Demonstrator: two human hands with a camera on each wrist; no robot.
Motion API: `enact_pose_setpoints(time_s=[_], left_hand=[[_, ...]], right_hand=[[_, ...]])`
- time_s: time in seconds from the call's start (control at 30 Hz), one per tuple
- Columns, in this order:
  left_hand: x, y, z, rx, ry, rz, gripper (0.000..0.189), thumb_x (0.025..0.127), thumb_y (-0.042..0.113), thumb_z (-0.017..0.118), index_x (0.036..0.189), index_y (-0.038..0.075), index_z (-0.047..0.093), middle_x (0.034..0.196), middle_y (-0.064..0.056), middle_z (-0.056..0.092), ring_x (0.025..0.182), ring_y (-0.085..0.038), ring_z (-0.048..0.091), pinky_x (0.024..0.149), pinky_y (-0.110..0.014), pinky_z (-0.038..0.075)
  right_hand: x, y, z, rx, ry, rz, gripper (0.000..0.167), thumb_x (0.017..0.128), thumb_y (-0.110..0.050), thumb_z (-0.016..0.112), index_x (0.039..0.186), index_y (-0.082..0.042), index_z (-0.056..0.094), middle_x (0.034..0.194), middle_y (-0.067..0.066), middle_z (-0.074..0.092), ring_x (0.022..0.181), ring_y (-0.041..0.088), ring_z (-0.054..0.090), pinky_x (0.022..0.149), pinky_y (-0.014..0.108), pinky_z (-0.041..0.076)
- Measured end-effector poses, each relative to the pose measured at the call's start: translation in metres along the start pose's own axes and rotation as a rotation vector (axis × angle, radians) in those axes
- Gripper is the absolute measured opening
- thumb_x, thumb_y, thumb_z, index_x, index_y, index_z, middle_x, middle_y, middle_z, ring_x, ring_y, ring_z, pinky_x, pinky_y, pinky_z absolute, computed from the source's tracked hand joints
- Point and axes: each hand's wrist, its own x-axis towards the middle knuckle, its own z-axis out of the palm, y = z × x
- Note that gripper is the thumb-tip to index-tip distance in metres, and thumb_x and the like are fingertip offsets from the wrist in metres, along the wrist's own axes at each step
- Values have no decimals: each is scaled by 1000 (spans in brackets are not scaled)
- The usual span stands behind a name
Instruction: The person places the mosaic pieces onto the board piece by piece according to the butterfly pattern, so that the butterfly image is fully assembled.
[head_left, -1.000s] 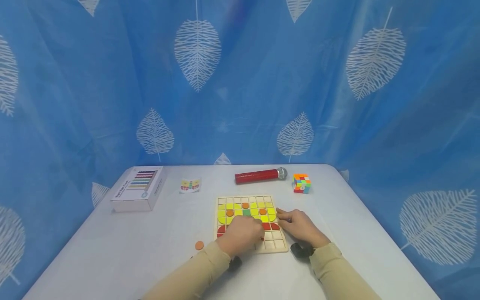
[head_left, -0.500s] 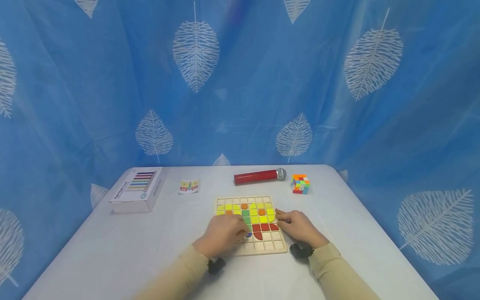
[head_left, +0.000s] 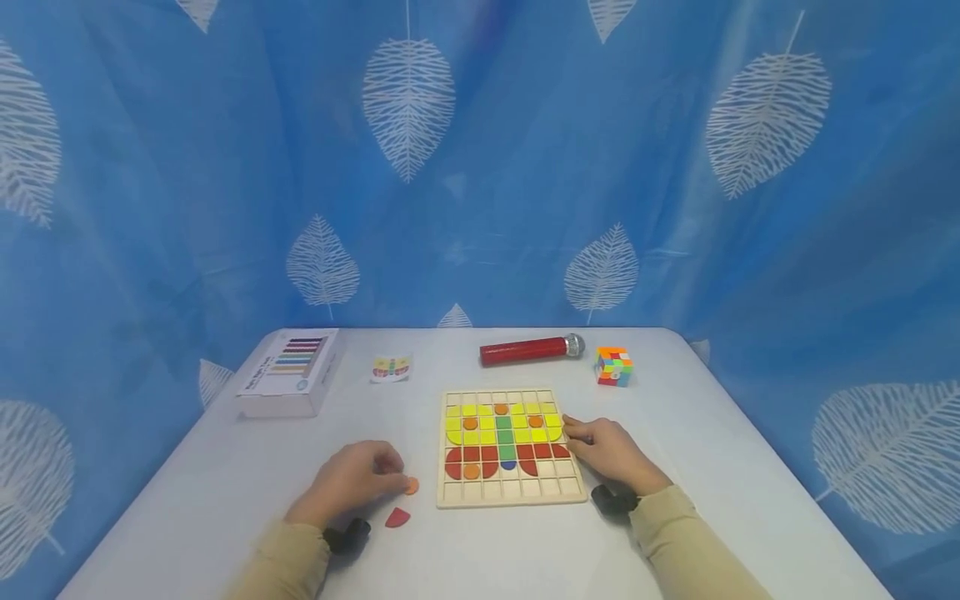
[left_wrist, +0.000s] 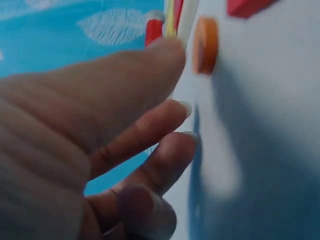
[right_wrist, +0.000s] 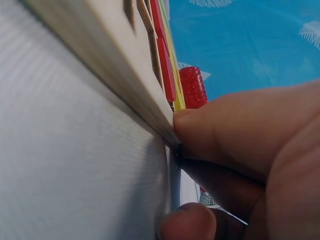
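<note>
A wooden grid board point(head_left: 517, 490) lies on the table, bearing a butterfly-like pattern of yellow, green, red, orange and blue flat pieces. To its left, my left hand point(head_left: 352, 479) reaches toward a loose orange disc point(head_left: 412, 486). In the left wrist view, a gap shows between its thumb and fingers, and the orange disc point(left_wrist: 206, 45) stands just beyond the thumb tip. A loose red quarter-circle piece point(head_left: 397, 517) lies nearer to me. My right hand point(head_left: 611, 454) holds the board's right edge; the right wrist view has its thumb point(right_wrist: 200, 122) against the board's side.
Behind the board lie a red microphone point(head_left: 525, 351) and a multicoloured puzzle cube point(head_left: 614, 367). A small butterfly picture card point(head_left: 391, 368) sits at the back left, beside a white box point(head_left: 288, 371). A blue leaf-patterned curtain point(head_left: 510, 167) hangs around the table.
My left hand has moved from over the board leftward to the loose orange disc. An orange disc shows in the board's lower left red part. The right hand stays at the board's edge.
</note>
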Motion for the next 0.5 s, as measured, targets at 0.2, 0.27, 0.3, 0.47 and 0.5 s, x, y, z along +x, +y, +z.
enact_pose_setpoints(time_s=[0.2, 0.27, 0.3, 0.47, 0.5], left_hand=[[0, 5, 10, 1, -17, 48, 19, 80, 32, 88, 85, 24, 71, 81, 12, 65, 81, -11, 58, 80, -38, 51], [-1, 7, 11, -10, -21, 54, 18, 81, 30, 87, 85, 24, 71, 81, 12, 65, 82, -11, 58, 82, -39, 51], [-2, 8, 11, -17, -23, 57, 18, 81, 30, 87, 85, 24, 71, 82, 12, 65, 83, -11, 58, 82, -40, 51], [-2, 12, 9, -70, -25, 81, 18, 81, 28, 88, 84, 24, 70, 83, 12, 66, 84, -12, 59, 81, -39, 50], [-2, 12, 9, -82, -24, 85, 17, 81, 28, 87, 84, 25, 70, 83, 12, 66, 84, -12, 59, 80, -38, 50]], right_hand=[[0, -1, 1, 17, -17, 19, 39, 97, -25, 70, 135, -13, 68, 151, 1, 57, 146, 38, 43, 114, 60, 38], [-1, -1, 1, 8, -12, 19, 39, 98, -25, 70, 135, -13, 68, 151, 1, 57, 146, 38, 43, 114, 60, 38], [-1, -1, 1, 5, -10, 20, 39, 98, -25, 70, 135, -13, 68, 151, 1, 57, 146, 38, 43, 114, 60, 38], [-2, -2, 0, 4, -5, 10, 39, 97, -24, 70, 134, -12, 68, 151, 1, 56, 145, 37, 44, 114, 59, 39], [-2, -2, -1, 3, -4, 9, 39, 97, -24, 70, 134, -12, 68, 151, 2, 57, 145, 37, 44, 114, 59, 39]])
